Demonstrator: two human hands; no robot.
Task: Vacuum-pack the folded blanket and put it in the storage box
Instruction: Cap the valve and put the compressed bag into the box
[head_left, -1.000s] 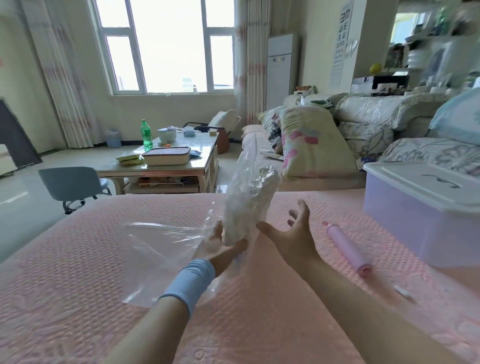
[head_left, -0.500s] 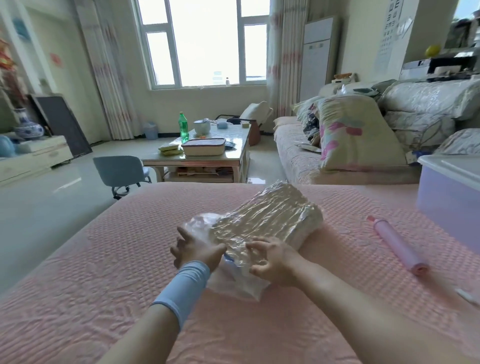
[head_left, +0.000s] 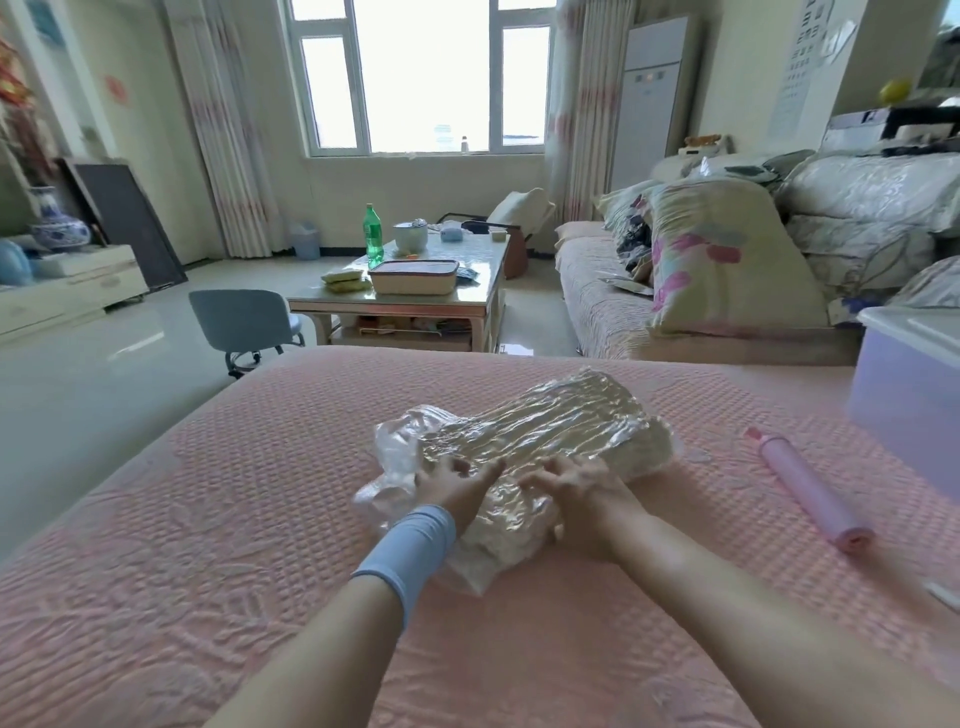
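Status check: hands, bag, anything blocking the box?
Left hand, right hand both open, pressing the bagged blanket. It lies flat on the bed, not boxed yet. Storage box at right, lid on; pink pump lies between.

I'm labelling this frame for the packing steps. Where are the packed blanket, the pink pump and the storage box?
packed blanket (head_left: 550, 431): head view, crinkled top of the bag.
pink pump (head_left: 804, 486): head view, middle of its barrel.
storage box (head_left: 906, 410): head view, its near side wall.

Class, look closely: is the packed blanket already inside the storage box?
No, the packed blanket lies on the pink bedspread, apart from the storage box at the right.
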